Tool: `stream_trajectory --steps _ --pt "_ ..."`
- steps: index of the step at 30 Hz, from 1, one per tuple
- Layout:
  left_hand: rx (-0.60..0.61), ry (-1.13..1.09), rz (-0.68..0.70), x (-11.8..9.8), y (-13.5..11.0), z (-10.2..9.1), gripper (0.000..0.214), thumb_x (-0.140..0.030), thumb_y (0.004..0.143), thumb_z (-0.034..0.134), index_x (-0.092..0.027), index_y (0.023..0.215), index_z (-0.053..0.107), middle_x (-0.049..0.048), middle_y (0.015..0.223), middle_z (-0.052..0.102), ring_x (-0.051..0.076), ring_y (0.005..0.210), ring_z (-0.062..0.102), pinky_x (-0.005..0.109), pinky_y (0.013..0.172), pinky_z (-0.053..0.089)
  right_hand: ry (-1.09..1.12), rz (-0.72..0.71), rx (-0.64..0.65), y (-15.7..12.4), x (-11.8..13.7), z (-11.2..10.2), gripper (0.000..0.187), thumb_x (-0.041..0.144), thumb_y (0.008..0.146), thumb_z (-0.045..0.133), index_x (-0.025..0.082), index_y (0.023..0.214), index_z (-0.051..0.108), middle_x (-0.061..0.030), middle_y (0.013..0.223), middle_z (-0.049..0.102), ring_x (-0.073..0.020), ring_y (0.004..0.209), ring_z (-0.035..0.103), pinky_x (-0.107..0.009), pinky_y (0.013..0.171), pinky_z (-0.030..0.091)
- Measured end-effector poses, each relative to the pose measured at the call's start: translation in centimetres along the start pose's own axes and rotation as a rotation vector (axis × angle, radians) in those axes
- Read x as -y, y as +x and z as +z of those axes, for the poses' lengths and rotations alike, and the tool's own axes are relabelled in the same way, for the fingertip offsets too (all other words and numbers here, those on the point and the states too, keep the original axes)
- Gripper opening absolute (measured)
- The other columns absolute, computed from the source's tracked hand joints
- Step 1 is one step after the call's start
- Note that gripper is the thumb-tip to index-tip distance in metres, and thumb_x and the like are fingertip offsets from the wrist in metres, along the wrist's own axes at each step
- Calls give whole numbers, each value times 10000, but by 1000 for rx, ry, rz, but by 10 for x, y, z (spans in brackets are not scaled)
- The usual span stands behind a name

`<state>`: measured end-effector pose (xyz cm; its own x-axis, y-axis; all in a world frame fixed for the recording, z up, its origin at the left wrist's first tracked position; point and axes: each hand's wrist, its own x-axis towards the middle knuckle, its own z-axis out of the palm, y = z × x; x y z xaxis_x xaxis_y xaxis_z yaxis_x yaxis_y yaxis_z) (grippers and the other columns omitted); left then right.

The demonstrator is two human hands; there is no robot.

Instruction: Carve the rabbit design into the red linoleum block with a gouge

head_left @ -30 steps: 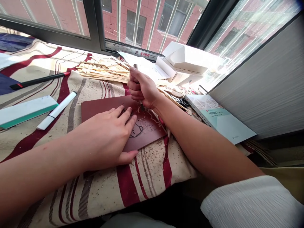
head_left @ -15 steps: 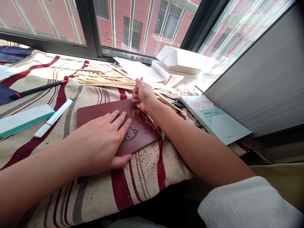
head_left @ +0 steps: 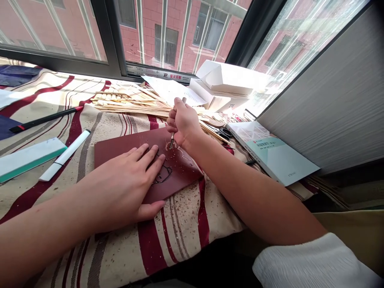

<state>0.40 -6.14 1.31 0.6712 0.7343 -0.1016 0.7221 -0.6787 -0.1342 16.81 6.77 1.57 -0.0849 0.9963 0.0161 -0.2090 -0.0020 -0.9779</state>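
A reddish-brown carving board (head_left: pixel 120 146) lies on the striped cloth, with black drawn lines and pale carved curves on its right part. My left hand (head_left: pixel 129 182) rests flat on the board, fingers spread and thumb over its near edge. In my right fist (head_left: pixel 184 122) is a slim carving tool (head_left: pixel 172 143), held steeply, its metal tip down at the carved lines near the board's far edge. The tool's upper end pokes out above my fist; its middle is hidden by my fingers. Small shavings are scattered over the board and cloth.
Beyond the board lies a pile of thin wooden strips (head_left: pixel 129 102), with a white box (head_left: pixel 222 90) behind it. Black scissors (head_left: pixel 223 132) and a book (head_left: pixel 273 152) are at the right. A white marker (head_left: pixel 64 156), a black pen (head_left: pixel 45 119) and a white-and-green box (head_left: pixel 30 160) lie left.
The tool's tip has shifted slightly left and nearer, and its upper end now leans more to the right. My left hand still presses on the board. The view has moved slightly.
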Motion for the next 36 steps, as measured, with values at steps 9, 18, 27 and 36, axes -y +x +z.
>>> stream_trajectory --steps 9,18,27,36 --pt "85 47 1 -2 -2 -5 898 -619 955 548 -54 1645 447 295 1709 343 496 1589 374 667 1262 413 53 -260 -98 -14 27 -7 415 320 1159 438 262 783 271 97 608 268 -65 455 249 -230 460 239" --pt "59 28 6 -3 -1 -6 874 -630 941 568 -67 1608 531 300 1700 384 516 1581 389 686 1238 439 52 -229 83 -5 3 -1 439 374 1114 561 264 769 313 102 601 310 -68 461 279 -235 458 275" --pt "-160 -23 33 2 -5 18 859 -658 934 601 -119 1601 561 280 1669 476 515 1539 474 679 1237 450 45 -175 158 5 -5 -3 498 500 1058 654 269 767 322 109 584 306 -70 451 207 -248 430 209" --pt "25 3 28 -1 -1 1 872 -660 963 535 -79 1613 529 325 1694 385 541 1562 405 696 1236 431 27 -113 197 8 -5 -2 454 427 1094 608 263 760 348 114 561 298 -63 443 183 -236 418 172"
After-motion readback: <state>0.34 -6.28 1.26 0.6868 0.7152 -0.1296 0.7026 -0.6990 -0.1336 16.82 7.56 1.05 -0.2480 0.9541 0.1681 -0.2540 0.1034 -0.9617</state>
